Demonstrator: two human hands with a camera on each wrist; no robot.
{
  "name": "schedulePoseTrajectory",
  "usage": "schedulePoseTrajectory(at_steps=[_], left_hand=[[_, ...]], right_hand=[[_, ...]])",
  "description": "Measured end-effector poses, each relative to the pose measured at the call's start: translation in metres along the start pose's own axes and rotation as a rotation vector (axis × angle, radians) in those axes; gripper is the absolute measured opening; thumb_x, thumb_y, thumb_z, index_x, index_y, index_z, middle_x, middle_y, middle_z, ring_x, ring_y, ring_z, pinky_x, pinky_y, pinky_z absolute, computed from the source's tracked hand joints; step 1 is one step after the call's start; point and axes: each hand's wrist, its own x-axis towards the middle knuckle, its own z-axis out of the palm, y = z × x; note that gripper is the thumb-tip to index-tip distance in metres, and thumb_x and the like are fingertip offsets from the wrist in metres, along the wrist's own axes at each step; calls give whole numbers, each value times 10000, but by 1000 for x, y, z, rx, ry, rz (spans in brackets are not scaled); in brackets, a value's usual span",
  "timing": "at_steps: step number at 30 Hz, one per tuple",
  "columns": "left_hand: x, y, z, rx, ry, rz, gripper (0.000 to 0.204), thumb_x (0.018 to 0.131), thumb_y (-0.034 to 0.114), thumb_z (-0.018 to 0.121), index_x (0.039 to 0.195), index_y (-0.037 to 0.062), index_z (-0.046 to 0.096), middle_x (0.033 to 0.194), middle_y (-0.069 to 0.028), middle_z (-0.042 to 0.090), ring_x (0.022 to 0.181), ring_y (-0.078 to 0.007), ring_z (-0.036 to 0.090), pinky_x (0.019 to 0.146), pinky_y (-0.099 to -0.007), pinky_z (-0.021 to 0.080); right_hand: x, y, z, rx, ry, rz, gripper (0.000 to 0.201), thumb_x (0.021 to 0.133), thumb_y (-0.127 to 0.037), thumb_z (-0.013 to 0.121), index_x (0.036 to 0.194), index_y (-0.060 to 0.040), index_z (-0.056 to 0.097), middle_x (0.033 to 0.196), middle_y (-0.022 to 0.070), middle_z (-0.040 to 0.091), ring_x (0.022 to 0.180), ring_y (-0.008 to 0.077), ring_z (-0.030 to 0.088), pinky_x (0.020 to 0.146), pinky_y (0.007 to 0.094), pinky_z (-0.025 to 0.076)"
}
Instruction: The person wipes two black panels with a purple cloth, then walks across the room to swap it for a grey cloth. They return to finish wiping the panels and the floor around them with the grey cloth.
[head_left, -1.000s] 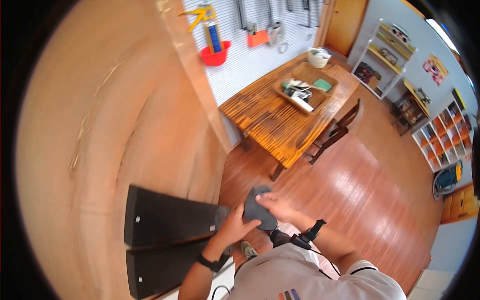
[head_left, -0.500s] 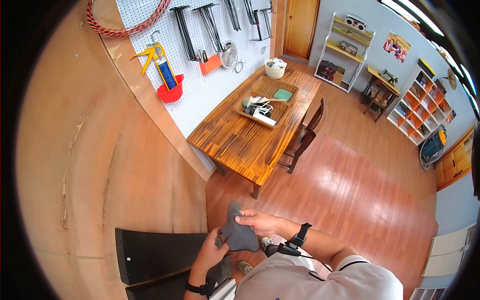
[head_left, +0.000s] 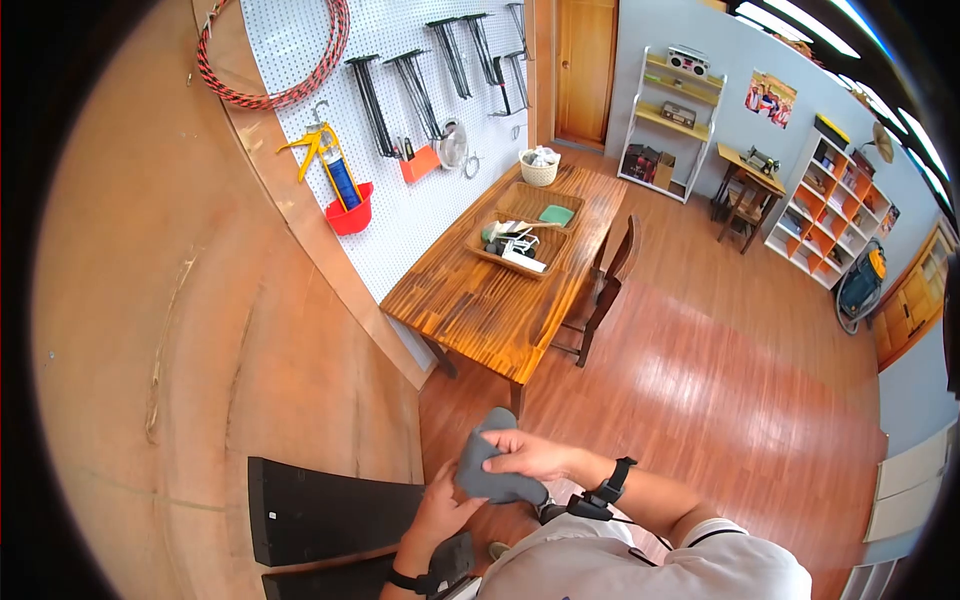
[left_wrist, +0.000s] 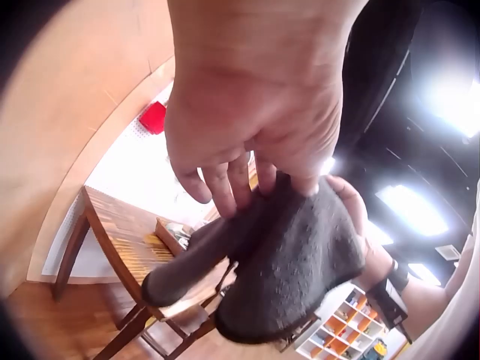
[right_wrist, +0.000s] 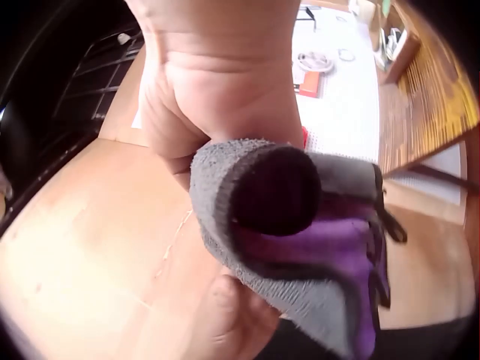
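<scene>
A grey cloth (head_left: 488, 483) with dark edging hangs folded between both hands in front of the body. My left hand (head_left: 440, 510) pinches its left edge, fingers behind it in the left wrist view. From the right side my right hand (head_left: 538, 457) grips the upper part, the thumb lying over the front. In the right wrist view the cloth (right_wrist: 300, 225) curls into a roll, showing a purple inner side and a small dark loop at one edge. Two drooping flaps of the cloth (left_wrist: 289, 262) show in the left wrist view.
A wooden table (head_left: 450, 325) stands ahead, bearing a wicker tray (head_left: 508, 262) of items and a white basket (head_left: 539, 170). A chair (head_left: 605, 290) is at its right side. Dark panels (head_left: 330, 512) lie low at left, beside a wooden wall (head_left: 130, 350). Tools hang on a pegboard (head_left: 300, 90).
The head view has swung up and to the right. Both hands have kept hold of the cloth while turning it; its wide lower part now curls over to the right.
</scene>
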Motion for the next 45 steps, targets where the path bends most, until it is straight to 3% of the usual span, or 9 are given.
schedulePoseTrajectory(at_steps=[6, 11, 14, 20, 25, 28, 31, 33, 45], left_hand=[[-15, -13, -15, 59, -174, 82, 333, 786, 95, 726, 1069, -16, 591, 1149, -167, 591, 1020, -279, 601, 873, -332, 477], [-18, -16, -14, -156, 5, -29, 224, 843, 88, 660, 1027, -4, 573, 1073, -131, 619, 956, -216, 609, 817, -311, 482], [-19, -11, -13, -174, 1, -149, 228, 847, 107, 665, 1024, -6, 575, 977, -120, 643, 896, -201, 621, 781, -311, 488], [-26, -7, -23, 84, -181, -195, 226, 844, 113, 671, 1001, -15, 573, 925, -143, 643, 826, -215, 628, 735, -319, 494], [-44, -47, -19, -137, 53, -159, 119, 889, 37, 580, 984, -25, 546, 865, -105, 623, 824, -137, 603, 743, -275, 479], [-46, -66, -20, -202, 165, -51, 102, 921, 54, 558, 1000, -5, 538, 853, -76, 596, 817, -141, 584, 740, -277, 461], [-39, -34, -27, -200, -117, -310, 431, 928, 193, 592, 1285, -14, 467, 1200, -190, 544, 1102, -285, 551, 957, -373, 441], [-41, -30, -19, -212, -226, -122, 350, 922, 103, 596, 1242, 16, 484, 1121, -118, 555, 1030, -200, 549, 906, -328, 455], [-53, 15, 30, -49, -429, 91, 169, 884, 112, 637, 992, -7, 583, 818, -114, 616, 753, -173, 574, 688, -343, 484]], right_hand=[[-8, -4, 8, -179, 153, -26, 142, 961, -93, 529, 1082, -34, 576, 971, -27, 612, 913, 61, 548, 824, 247, 475], [-4, 18, 8, -485, 13, -53, 87, 929, -73, 542, 992, -31, 584, 922, -45, 584, 880, 38, 503, 768, 233, 452], [2, 23, 18, -447, 49, -66, 143, 942, -93, 549, 1068, -26, 564, 1000, -26, 589, 940, 54, 517, 850, 235, 439], [-1, 8, 35, -380, 61, -117, 86, 915, -91, 579, 980, -35, 576, 884, -42, 569, 818, 38, 510, 710, 219, 450], [-10, 0, 32, -224, 234, 7, 125, 909, -106, 609, 979, -14, 561, 973, 16, 567, 915, 117, 539, 838, 280, 450], [-11, 22, 12, -932, 277, -466, 149, 858, -101, 642, 939, -6, 560, 1082, 103, 543, 1025, 206, 525, 916, 339, 420], [-17, 25, 21, -992, 252, -576, 163, 818, -96, 657, 916, -10, 558, 1125, 146, 517, 1065, 264, 504, 934, 370, 402], [-24, 21, 36, -820, 175, -286, 135, 827, -78, 638, 893, -18, 536, 917, 119, 585, 878, 243, 569, 781, 351, 454], [-113, 22, 88, -957, 482, -241, 362, 811, -169, 696, 1054, -30, 466, 761, 130, 558, 723, 241, 564, 642, 364, 443]])
